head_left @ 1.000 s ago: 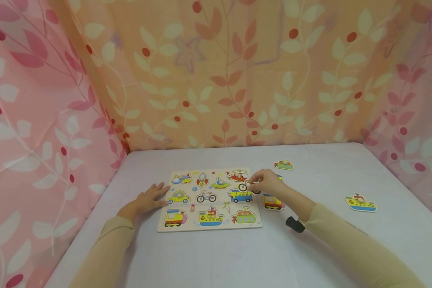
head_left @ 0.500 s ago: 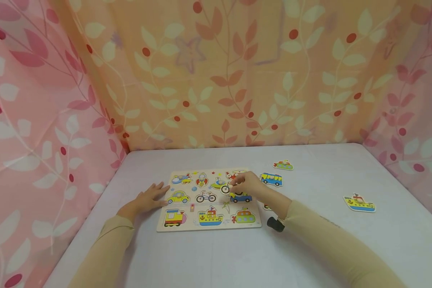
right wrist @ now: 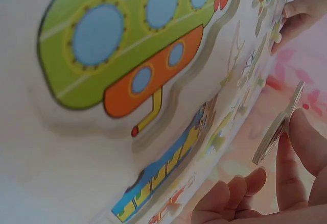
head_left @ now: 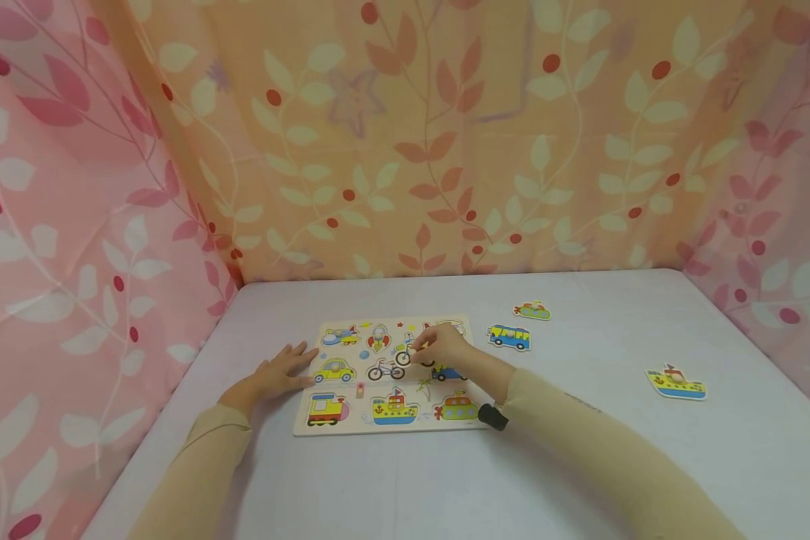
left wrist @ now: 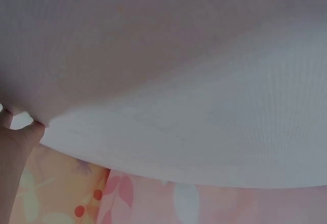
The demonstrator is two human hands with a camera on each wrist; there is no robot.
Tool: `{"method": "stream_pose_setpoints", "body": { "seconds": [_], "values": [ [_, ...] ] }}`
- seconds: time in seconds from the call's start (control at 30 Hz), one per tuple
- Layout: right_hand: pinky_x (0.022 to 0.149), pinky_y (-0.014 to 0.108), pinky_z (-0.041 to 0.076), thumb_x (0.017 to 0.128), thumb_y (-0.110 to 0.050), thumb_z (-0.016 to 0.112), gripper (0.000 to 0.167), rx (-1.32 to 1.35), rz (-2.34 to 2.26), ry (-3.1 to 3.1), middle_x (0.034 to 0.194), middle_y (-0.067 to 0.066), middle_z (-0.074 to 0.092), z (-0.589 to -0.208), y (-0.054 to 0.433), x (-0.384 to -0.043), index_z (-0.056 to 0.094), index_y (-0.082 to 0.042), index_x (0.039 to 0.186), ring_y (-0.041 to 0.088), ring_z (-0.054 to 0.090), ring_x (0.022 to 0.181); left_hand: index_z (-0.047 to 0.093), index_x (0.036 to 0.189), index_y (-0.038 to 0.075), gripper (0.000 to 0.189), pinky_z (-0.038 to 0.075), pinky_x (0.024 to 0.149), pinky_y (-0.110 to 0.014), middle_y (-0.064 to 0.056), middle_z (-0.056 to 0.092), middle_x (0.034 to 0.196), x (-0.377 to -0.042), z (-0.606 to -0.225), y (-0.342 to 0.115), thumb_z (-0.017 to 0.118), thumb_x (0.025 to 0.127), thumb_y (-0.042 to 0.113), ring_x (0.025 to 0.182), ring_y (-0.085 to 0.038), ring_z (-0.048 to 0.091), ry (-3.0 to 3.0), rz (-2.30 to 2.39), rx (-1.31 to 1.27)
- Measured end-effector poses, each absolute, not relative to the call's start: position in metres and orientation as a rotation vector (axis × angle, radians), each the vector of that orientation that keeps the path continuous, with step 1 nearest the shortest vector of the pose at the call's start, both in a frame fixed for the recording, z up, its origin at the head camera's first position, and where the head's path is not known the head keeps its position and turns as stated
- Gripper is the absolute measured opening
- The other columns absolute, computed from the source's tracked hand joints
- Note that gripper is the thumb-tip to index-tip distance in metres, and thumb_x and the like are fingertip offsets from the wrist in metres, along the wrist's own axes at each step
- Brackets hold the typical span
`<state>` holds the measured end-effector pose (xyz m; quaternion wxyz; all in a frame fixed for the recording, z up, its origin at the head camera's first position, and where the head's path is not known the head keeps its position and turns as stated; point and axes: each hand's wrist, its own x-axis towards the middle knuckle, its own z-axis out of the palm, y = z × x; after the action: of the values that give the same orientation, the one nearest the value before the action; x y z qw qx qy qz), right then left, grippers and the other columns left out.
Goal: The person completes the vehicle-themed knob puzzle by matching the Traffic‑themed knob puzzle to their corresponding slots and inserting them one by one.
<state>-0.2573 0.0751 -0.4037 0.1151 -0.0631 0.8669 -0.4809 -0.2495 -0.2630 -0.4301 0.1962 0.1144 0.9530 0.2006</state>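
My right hand [head_left: 448,351] pinches a bicycle puzzle piece [head_left: 405,355] and holds it above the puzzle board [head_left: 359,409]. In the right wrist view, the piece [right wrist: 276,132] appears edge-on between thumb and fingers, apart from the board. The printed bicycle outline [head_left: 386,369] lies just left of the held piece. At the board's left edge rests my left hand [head_left: 277,377], its fingers spread. Knobbed car [head_left: 335,368], plane [head_left: 340,336] and rocket [head_left: 379,338] pieces sit in the board. My right hand partly covers the helicopter and the bus picture.
Right of the board lie a bus piece [head_left: 509,337], a submarine piece [head_left: 532,310] and, farther off, a ship piece [head_left: 676,382]. A white cloth covers the table [head_left: 351,487]. Patterned curtains [head_left: 405,150] stand behind and at both sides.
The right hand has moved left with the bicycle piece, from the board's right edge to above its middle. The bus piece has come into view. The left hand stays put.
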Motion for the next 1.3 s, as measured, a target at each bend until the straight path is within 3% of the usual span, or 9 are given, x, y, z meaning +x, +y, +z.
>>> {"method": "stream_pose_setpoints", "body": {
  "seconds": [0.13, 0.37, 0.6, 0.77, 1.3],
  "values": [
    [0.068, 0.03, 0.044, 0.076, -0.009, 0.083, 0.015, -0.165, -1.387, 2.539, 0.103, 0.009, 0.06, -0.407, 0.066, -0.257, 0.074, -0.004, 0.087, 0.022, 0.051, 0.088, 0.029, 0.153, 0.011, 0.076, -0.001, 0.108, -0.07, -0.022, 0.013, 0.159, -0.249, -0.429, -0.263, 0.062, 0.092, 0.043, 0.144, -0.046, -0.002, 2.668, 0.571, 0.322],
    [0.084, 0.033, 0.05, 0.076, -0.01, 0.084, 0.014, -0.154, -1.327, 2.527, 0.12, 0.011, 0.062, -0.412, 0.046, -0.257, 0.076, -0.006, 0.086, 0.023, 0.055, 0.104, 0.029, 0.153, 0.011, 0.077, -0.001, 0.108, -0.07, -0.021, 0.012, 0.16, -0.251, -0.428, -0.265, 0.062, 0.092, 0.044, 0.145, -0.045, -0.003, 2.661, 0.584, 0.317],
    [0.065, 0.024, 0.049, 0.075, -0.01, 0.084, 0.013, -0.174, -1.29, 2.505, 0.096, 0.005, 0.063, -0.417, 0.032, -0.261, 0.073, -0.005, 0.081, 0.017, 0.056, 0.082, 0.029, 0.153, 0.011, 0.077, -0.002, 0.108, -0.07, -0.021, 0.013, 0.159, -0.252, -0.429, -0.265, 0.063, 0.092, 0.043, 0.144, -0.046, -0.003, 2.664, 0.596, 0.327],
    [0.065, 0.025, 0.049, 0.075, -0.012, 0.085, 0.013, -0.155, -1.205, 2.548, 0.083, 0.001, 0.064, -0.419, 0.023, -0.263, 0.073, -0.008, 0.08, 0.015, 0.057, 0.077, 0.029, 0.153, 0.012, 0.077, -0.001, 0.108, -0.07, -0.021, 0.013, 0.16, -0.251, -0.431, -0.265, 0.062, 0.092, 0.045, 0.145, -0.045, -0.003, 2.667, 0.584, 0.331],
    [0.074, 0.029, 0.048, 0.077, -0.017, 0.083, 0.012, -0.219, -1.081, 2.594, 0.086, -0.001, 0.065, -0.414, 0.022, -0.264, 0.073, -0.012, 0.079, 0.016, 0.056, 0.081, 0.029, 0.153, 0.012, 0.077, -0.001, 0.108, -0.07, -0.021, 0.013, 0.16, -0.249, -0.431, -0.264, 0.062, 0.092, 0.044, 0.145, -0.045, -0.002, 2.667, 0.576, 0.318]
  ]
}}
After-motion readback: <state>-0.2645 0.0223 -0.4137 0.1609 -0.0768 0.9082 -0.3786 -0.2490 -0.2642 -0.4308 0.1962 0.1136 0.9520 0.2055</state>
